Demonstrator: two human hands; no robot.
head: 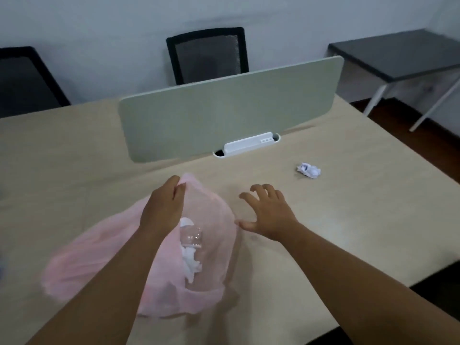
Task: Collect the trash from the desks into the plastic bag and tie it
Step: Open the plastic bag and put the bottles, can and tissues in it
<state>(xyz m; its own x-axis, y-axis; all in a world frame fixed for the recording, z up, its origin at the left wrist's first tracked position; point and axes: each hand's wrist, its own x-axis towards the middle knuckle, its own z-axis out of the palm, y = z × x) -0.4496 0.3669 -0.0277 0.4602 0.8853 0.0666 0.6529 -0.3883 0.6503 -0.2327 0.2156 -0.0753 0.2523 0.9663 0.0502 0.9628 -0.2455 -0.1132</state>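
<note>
A pink plastic bag (pixel 149 245) lies spread on the tan desk (pixel 323 232) in the lower left of the frame. The left hand (pixel 164 205) pinches the bag's upper edge near the centre of the frame, fingers closed on the thin film, probably to keep the mouth lifted and open so more trash can go in. The right hand (pixel 268 212) hovers just right of the bag with fingers spread wide and nothing in them; the thumb sits close to the bag's side, though whether it touches is hard to tell.

Through the film, two kinds of trash show inside the bag: one clear crushed plastic cup (pixel 191 236), and white crumpled tissue (pixel 190 265) above and below it. How many separate pieces of tissue there are is unclear.

One more crumpled paper ball (pixel 308 170) sits alone on the desk at middle right, well apart from the bag. It looks like the next thing to collect, and the empty right hand is on its side.

Behind stand one grey-green divider panel (pixel 224 108), two black chairs (pixel 209 53) and one dark side table (pixel 398 53) at upper right.
</note>
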